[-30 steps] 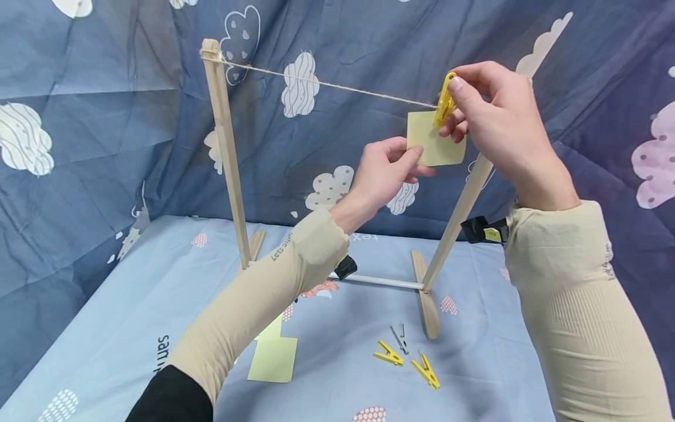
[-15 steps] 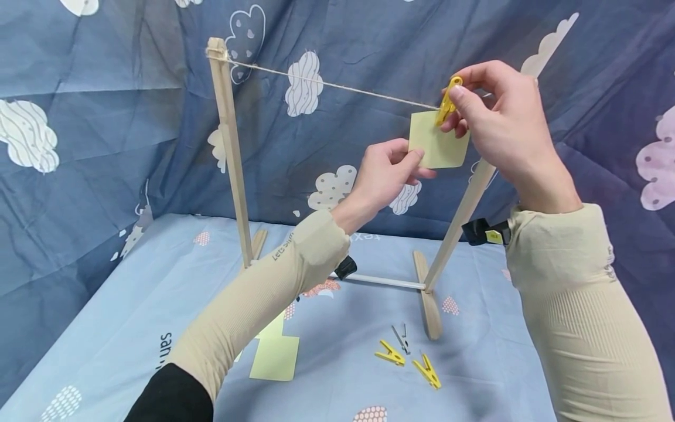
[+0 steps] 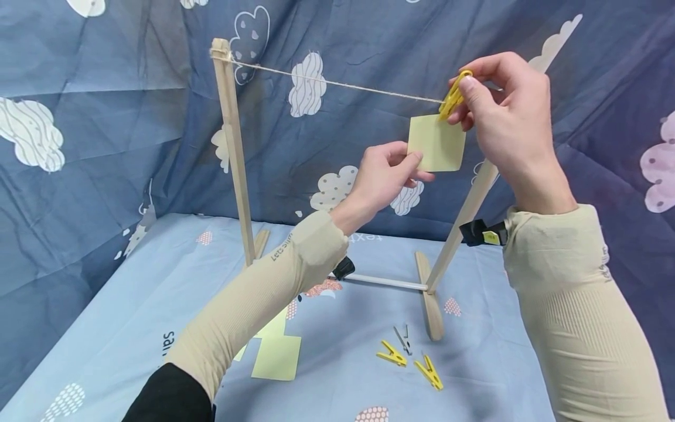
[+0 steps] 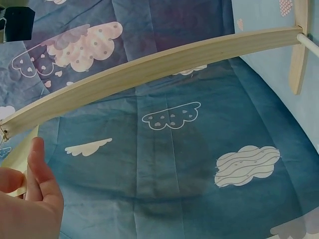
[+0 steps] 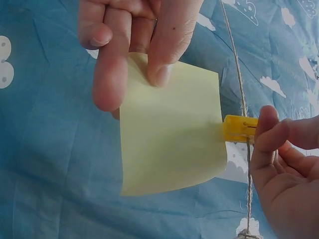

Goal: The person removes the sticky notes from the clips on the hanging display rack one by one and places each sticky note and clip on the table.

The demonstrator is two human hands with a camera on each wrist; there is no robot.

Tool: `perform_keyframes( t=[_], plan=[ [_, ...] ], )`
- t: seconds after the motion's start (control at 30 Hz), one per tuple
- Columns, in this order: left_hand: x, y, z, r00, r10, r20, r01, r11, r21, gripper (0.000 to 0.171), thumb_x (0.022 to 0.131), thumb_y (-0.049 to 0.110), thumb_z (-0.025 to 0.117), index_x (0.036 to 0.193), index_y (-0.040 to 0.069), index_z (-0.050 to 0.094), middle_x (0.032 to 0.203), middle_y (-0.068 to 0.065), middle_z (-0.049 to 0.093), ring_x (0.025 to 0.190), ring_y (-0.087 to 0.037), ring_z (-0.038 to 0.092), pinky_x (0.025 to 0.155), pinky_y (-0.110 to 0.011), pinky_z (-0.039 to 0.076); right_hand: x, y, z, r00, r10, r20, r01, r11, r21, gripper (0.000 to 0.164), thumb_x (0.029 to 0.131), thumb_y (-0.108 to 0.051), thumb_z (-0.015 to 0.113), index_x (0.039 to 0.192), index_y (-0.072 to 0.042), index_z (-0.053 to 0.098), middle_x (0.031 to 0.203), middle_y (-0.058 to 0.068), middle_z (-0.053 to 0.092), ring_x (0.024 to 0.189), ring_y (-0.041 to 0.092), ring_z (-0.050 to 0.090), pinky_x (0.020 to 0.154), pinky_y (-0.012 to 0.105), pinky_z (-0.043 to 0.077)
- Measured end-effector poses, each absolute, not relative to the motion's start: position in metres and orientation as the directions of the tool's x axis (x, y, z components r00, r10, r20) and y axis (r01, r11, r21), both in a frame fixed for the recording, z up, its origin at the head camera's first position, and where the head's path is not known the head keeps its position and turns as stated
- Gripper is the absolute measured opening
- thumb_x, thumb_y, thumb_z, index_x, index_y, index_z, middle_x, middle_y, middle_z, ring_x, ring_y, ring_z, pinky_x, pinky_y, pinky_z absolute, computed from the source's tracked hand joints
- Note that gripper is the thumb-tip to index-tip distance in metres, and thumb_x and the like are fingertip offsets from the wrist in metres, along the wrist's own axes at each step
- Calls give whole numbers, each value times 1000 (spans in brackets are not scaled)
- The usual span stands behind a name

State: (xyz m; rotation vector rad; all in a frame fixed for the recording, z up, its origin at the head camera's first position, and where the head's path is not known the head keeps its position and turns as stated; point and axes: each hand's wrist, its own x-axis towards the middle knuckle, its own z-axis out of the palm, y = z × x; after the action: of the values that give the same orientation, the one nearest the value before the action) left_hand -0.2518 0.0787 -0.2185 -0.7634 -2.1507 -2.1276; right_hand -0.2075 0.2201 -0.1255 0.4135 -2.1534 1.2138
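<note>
My left hand (image 3: 382,176) pinches the left edge of a pale yellow sticky note (image 3: 435,143) between thumb and fingers. At the right part of the string (image 3: 343,86), my right hand (image 3: 514,111) holds a yellow clothespin (image 3: 454,97) by its upper end. The clothespin tilts, and its lower tip meets the note's top edge. In the right wrist view, the clothespin (image 5: 239,128) straddles the string (image 5: 241,89) and its tip touches the note (image 5: 172,134); whether it grips the paper I cannot tell. Only a corner of the note (image 4: 20,154) shows in the left wrist view.
The string runs between two wooden posts, a left one (image 3: 232,135) and a right one (image 3: 464,217), joined low by a white rod (image 3: 387,281). On the blue cloth lie two yellow clothespins (image 3: 391,354), a grey clothespin (image 3: 403,340) and more sticky notes (image 3: 276,357).
The clothespin has tilted further to the right and risen slightly, so it overlaps less of the note. The note has dropped a little. Both hands keep their holds.
</note>
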Motion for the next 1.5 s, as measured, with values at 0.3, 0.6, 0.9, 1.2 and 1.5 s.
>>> perform_keyframes(
  t=[0.3,0.6,0.9,1.2,1.5],
  plan=[
    [-252,77,-223,-878,332,345,348,-51,936,22,99,18,54,114,6,65,93,-9,75,81,-7,72,69,-22,54,-208,220,-129,-709,43,704,-577,538,-615,21,97,-16,56,115,-9,63,102,-5,63,67,6,61,68,15,49],
    [-253,75,-226,-881,329,340,346,-42,937,20,99,17,54,112,7,65,92,-7,75,79,-7,72,69,-22,55,-210,219,-128,-638,57,768,-642,511,-571,17,97,-13,55,111,-8,64,99,-4,64,63,7,60,67,16,50],
    [-250,74,-226,-885,331,327,340,-20,940,20,99,18,55,113,7,65,93,-8,75,82,-9,72,70,-22,55,-208,219,-127,-603,82,793,-691,444,-571,17,96,-10,56,110,-7,64,100,-1,66,63,8,59,69,17,50],
    [-250,73,-226,-889,331,316,330,-16,944,20,99,17,54,111,7,66,93,-8,75,82,-9,73,70,-22,54,-206,218,-126,-592,93,800,-705,422,-571,17,96,-10,56,110,-6,64,100,-1,66,63,8,59,69,17,50],
    [-251,71,-228,-886,334,321,335,-17,942,20,99,17,54,113,8,65,98,-10,74,83,-9,72,70,-22,54,-203,214,-125,-558,127,820,-746,357,-562,14,96,-7,56,107,-4,63,96,0,65,60,7,57,67,15,49]
  ],
)
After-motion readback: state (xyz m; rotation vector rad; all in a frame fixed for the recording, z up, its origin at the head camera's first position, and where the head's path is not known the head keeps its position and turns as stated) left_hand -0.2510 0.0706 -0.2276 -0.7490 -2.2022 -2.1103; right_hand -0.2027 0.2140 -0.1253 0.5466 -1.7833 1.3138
